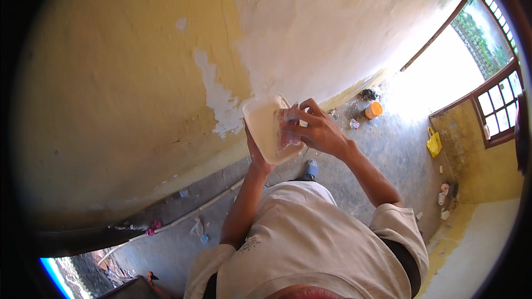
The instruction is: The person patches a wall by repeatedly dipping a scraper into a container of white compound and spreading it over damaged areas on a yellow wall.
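My left hand (259, 156) supports a shallow, off-white tray (259, 116) with rounded corners from its left side and underneath; most of those fingers are hidden behind it. Pale paste or residue coats the tray's inside. Over the tray's right half, my right hand (324, 131) grips a flat reddish spreader (288, 138) smeared with white, its thumb and fingers bent around it. The spreader lies against or just over the tray's inside; I cannot tell which. Just beyond the tray is a wall (149, 88), yellow and peeling on the left, whitish on the right.
An orange bucket (373, 111) stands on the grey floor (366, 171) near the bright doorway. A yellow bag (434, 143) is by the right wall, with scraps nearby. A long pale pole (194, 210) lies along the wall's foot. My blue shoe (312, 168) shows below.
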The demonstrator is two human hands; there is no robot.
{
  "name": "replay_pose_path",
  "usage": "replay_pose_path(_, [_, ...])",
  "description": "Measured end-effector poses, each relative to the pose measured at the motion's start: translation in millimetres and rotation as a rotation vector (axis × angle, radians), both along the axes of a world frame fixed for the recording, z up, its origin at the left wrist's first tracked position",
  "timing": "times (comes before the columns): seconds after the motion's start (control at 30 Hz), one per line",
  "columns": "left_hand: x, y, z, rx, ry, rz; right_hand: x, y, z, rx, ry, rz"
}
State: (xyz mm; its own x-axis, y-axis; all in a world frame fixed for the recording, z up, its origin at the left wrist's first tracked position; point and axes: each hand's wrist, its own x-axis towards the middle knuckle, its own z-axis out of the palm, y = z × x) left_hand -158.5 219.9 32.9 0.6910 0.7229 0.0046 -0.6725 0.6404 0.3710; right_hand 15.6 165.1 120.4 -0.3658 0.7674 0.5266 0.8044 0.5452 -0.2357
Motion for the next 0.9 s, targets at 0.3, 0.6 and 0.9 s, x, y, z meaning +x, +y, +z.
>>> replay_pose_path(0.3, [-9, 0, 0, 0.002, -0.149, -0.138, -1, -13, -7, 0.016, 0.125, -0.049])
replay_pose_path(0.6, [-11, -5, -4, 0.023, -0.038, -0.060, 1, -27, -3, 0.127, 0.189, -0.143])
replay_pose_path(0.9, [19, -2, 43, 0.290, -0.039, 0.276, 8, -8, 34, 0.360, 0.123, -0.155])
